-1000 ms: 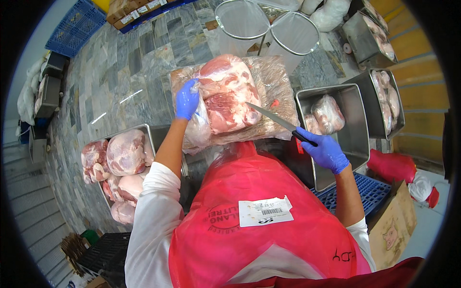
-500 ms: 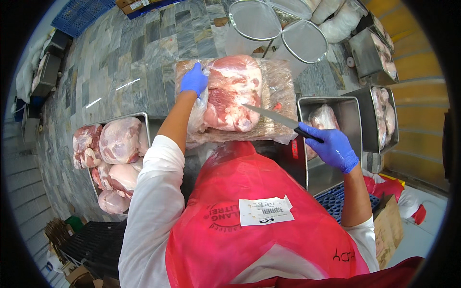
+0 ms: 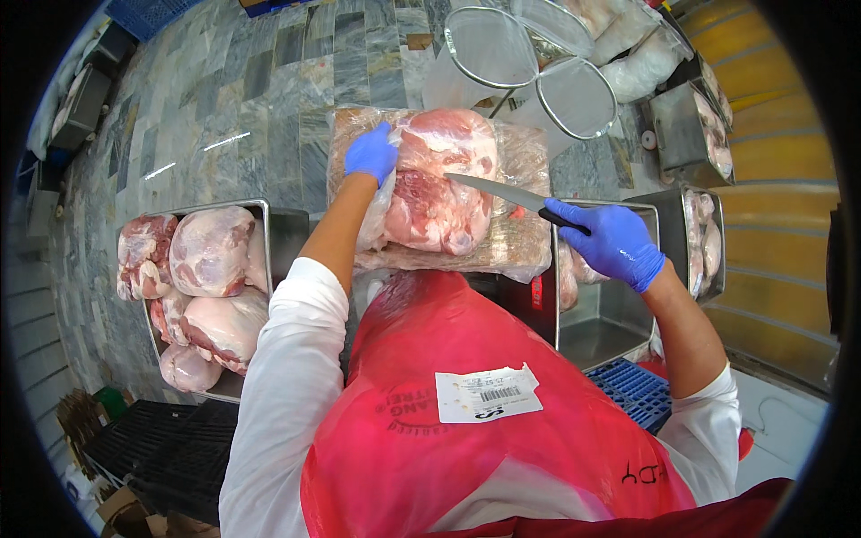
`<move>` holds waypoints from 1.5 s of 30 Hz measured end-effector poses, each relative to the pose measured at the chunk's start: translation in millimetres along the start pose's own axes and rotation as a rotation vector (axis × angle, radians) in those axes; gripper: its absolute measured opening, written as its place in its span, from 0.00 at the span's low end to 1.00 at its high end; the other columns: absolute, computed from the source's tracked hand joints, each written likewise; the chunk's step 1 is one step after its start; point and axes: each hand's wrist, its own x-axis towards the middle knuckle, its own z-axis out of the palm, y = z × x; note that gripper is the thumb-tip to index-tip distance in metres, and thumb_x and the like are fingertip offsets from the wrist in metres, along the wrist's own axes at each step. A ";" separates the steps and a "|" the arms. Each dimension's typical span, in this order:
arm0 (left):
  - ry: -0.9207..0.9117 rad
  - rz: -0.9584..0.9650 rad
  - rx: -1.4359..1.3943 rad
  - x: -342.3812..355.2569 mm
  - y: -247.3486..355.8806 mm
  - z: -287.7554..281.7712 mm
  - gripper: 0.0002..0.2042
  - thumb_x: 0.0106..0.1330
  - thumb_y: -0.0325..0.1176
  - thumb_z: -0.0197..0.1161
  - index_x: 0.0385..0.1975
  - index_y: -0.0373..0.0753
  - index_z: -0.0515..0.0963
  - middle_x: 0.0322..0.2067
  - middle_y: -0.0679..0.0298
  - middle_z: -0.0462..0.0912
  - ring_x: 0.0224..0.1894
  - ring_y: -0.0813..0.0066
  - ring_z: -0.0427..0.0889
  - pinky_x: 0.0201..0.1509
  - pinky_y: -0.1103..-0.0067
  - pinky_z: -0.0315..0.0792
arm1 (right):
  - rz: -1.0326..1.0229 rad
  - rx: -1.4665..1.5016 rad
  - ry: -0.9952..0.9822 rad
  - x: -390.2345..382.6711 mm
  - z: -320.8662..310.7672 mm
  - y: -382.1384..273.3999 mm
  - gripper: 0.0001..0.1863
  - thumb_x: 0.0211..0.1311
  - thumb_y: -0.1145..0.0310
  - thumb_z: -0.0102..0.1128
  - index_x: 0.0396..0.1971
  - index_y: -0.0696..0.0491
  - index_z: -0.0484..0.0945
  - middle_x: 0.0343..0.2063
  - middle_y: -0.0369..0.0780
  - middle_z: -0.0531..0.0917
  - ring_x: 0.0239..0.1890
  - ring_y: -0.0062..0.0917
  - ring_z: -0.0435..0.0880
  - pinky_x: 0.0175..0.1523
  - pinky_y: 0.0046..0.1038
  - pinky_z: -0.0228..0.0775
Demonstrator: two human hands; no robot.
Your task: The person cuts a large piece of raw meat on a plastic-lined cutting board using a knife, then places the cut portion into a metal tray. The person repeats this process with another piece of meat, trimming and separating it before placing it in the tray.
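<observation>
A large slab of raw meat [image 3: 444, 193], pink with pale fat, lies on a plastic-wrapped block [image 3: 522, 170] in front of me. My left hand [image 3: 372, 154], in a blue glove, pinches clear plastic film [image 3: 377, 215] at the meat's upper left edge. In a matching glove, my right hand [image 3: 614, 242] grips a knife [image 3: 507, 191] by its black handle. The long blade points left, its tip at the middle of the meat's surface; whether it touches or hovers, I cannot tell.
At left, a metal tub [image 3: 266, 224] holds several big meat pieces. Another metal tub [image 3: 605, 345] with meat stands at right, beside a further tub [image 3: 715, 296]. Ring-topped clear bags [image 3: 489, 49] stand beyond the block. A blue plastic crate [image 3: 632, 390] sits low at right.
The knife has shifted up and slightly left over the meat, its tip now nearer the middle. My left hand keeps hold of the film. The whole view has shifted a little.
</observation>
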 end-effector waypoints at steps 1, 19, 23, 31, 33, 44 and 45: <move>0.009 0.020 -0.025 -2.1 -2.7 -0.7 0.23 0.64 0.40 0.57 0.59 0.44 0.76 0.52 0.46 0.82 0.55 0.46 0.81 0.60 0.60 0.73 | 0.010 -0.033 -0.039 5.4 -8.1 -3.9 0.21 0.68 0.55 0.56 0.61 0.34 0.78 0.29 0.49 0.85 0.30 0.49 0.84 0.38 0.47 0.76; 0.131 0.004 -0.205 -13.2 -3.8 8.8 0.17 0.61 0.40 0.59 0.49 0.46 0.83 0.41 0.44 0.84 0.45 0.41 0.83 0.50 0.57 0.76 | -0.108 -0.436 -0.301 65.9 -68.1 -43.6 0.21 0.66 0.62 0.58 0.59 0.43 0.78 0.29 0.45 0.85 0.29 0.41 0.86 0.31 0.43 0.76; 0.224 0.045 -0.251 -13.4 -16.2 17.2 0.17 0.61 0.38 0.59 0.49 0.46 0.83 0.39 0.43 0.84 0.43 0.41 0.83 0.49 0.58 0.77 | 0.041 0.085 -0.282 54.0 -36.4 -6.1 0.23 0.69 0.63 0.59 0.63 0.41 0.76 0.31 0.47 0.86 0.30 0.41 0.87 0.33 0.41 0.77; 0.260 0.046 -0.354 -7.3 -37.2 34.6 0.17 0.63 0.38 0.59 0.51 0.46 0.81 0.39 0.43 0.85 0.43 0.40 0.83 0.47 0.56 0.77 | 0.088 0.304 0.137 -9.8 158.7 25.3 0.29 0.66 0.62 0.65 0.68 0.35 0.72 0.22 0.47 0.81 0.22 0.44 0.81 0.30 0.43 0.75; 0.288 -0.038 -0.218 -11.5 -34.1 33.4 0.16 0.65 0.39 0.60 0.51 0.45 0.80 0.38 0.42 0.84 0.43 0.39 0.83 0.46 0.55 0.76 | 0.064 0.361 0.234 -9.5 191.0 25.9 0.29 0.66 0.62 0.65 0.68 0.35 0.72 0.23 0.47 0.82 0.23 0.43 0.82 0.30 0.43 0.75; 0.261 0.056 -0.229 -30.2 -7.9 23.5 0.19 0.63 0.42 0.65 0.51 0.39 0.77 0.45 0.43 0.84 0.49 0.41 0.82 0.52 0.58 0.75 | 0.185 0.956 0.304 -25.2 271.9 1.4 0.29 0.69 0.70 0.62 0.70 0.47 0.69 0.58 0.43 0.83 0.58 0.22 0.83 0.63 0.24 0.71; 0.265 0.114 -0.262 -38.6 -5.1 20.6 0.22 0.62 0.43 0.67 0.52 0.38 0.77 0.46 0.44 0.83 0.50 0.42 0.81 0.54 0.59 0.75 | 0.193 0.992 0.307 -27.2 269.4 1.6 0.29 0.69 0.70 0.62 0.70 0.47 0.69 0.57 0.42 0.83 0.58 0.21 0.82 0.63 0.23 0.70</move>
